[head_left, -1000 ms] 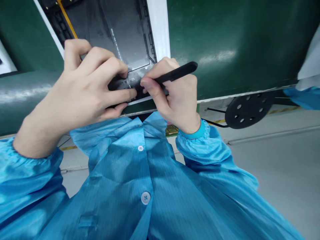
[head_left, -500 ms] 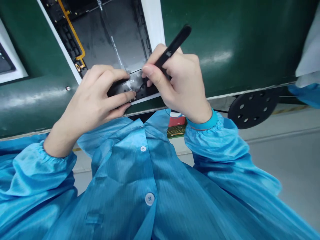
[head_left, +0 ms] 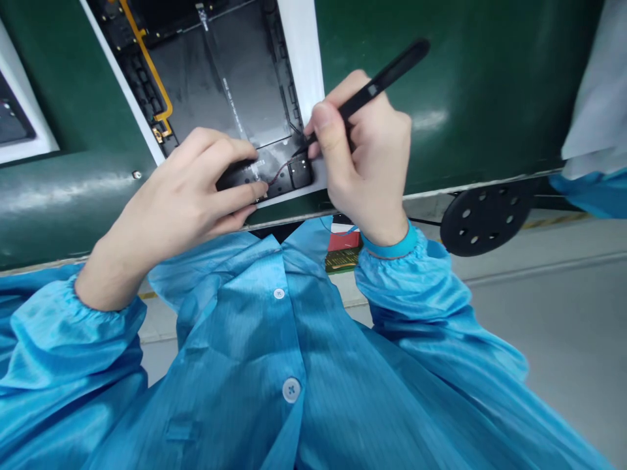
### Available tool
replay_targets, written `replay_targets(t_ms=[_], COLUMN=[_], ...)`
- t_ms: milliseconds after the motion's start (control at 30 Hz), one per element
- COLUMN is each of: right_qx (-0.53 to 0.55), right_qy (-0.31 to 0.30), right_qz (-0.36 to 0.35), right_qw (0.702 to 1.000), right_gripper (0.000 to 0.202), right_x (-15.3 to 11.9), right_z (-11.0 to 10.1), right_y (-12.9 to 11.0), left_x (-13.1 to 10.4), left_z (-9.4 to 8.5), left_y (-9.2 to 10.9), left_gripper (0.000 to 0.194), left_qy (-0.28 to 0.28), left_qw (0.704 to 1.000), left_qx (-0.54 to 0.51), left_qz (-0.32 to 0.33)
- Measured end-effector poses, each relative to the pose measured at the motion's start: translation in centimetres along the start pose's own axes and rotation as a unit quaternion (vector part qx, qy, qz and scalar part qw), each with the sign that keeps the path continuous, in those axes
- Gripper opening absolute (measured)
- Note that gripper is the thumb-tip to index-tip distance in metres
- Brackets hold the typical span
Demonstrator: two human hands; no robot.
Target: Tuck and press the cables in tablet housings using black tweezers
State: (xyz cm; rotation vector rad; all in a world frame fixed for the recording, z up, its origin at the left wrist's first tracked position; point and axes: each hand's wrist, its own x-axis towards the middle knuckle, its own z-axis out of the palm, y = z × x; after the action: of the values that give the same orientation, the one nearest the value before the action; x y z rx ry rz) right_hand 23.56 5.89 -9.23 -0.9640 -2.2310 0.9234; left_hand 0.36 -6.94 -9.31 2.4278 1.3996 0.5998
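A tablet-like device (head_left: 230, 85) with its inside exposed lies in a white frame (head_left: 304, 59) on the green work surface. My left hand (head_left: 183, 192) rests over its near end, fingers apart, one fingertip pressing down beside a thin dark reddish wire (head_left: 280, 172). Black tweezers (head_left: 386, 73) are gripped in my right hand (head_left: 369, 140), slanting down to the left. Their tips are at the wire's right end, by a small black block (head_left: 300, 172) in the device's near right corner. I cannot tell whether the tips pinch the wire.
An orange flex cable (head_left: 149, 65) runs along the device's left side. Another framed device (head_left: 14, 117) lies at the far left. A black disc with holes (head_left: 484, 219) is below the table edge at right. White material (head_left: 595, 98) hangs at the right edge.
My right hand and the tweezers have shifted right and tilted lower, uncovering the wire and the black corner block. My left hand stays almost in place.
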Motion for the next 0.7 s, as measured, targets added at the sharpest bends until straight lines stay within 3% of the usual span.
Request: replay_targets(t_ms=[133, 267, 500, 700], right_qx=[0.043, 0.079, 0.069, 0.057], right_qy=[0.039, 0.041, -0.081, -0.076], right_qz=[-0.024, -0.032, -0.043, -0.046], right_qw=[0.998, 0.996, 0.993, 0.994], right_gripper=[0.034, 0.037, 0.038, 0.034], right_x=[0.03, -0.11, 0.18, 0.18], right_z=[-0.23, -0.19, -0.52, -0.57], right_y=[0.49, 0.55, 0.43, 0.59], left_x=[0.17, 0.45, 0.92, 0.8], left_z=[-0.27, -0.3, -0.21, -0.39], left_y=[0.37, 0.68, 0.45, -0.12], left_gripper=[0.029, 0.035, 0.039, 0.04], left_qy=[-0.016, -0.04, -0.061, -0.052], left_qw=[0.999, 0.996, 0.997, 0.999], left_qx=[-0.014, -0.046, -0.004, 0.005], left_qz=[-0.025, -0.062, -0.053, -0.017])
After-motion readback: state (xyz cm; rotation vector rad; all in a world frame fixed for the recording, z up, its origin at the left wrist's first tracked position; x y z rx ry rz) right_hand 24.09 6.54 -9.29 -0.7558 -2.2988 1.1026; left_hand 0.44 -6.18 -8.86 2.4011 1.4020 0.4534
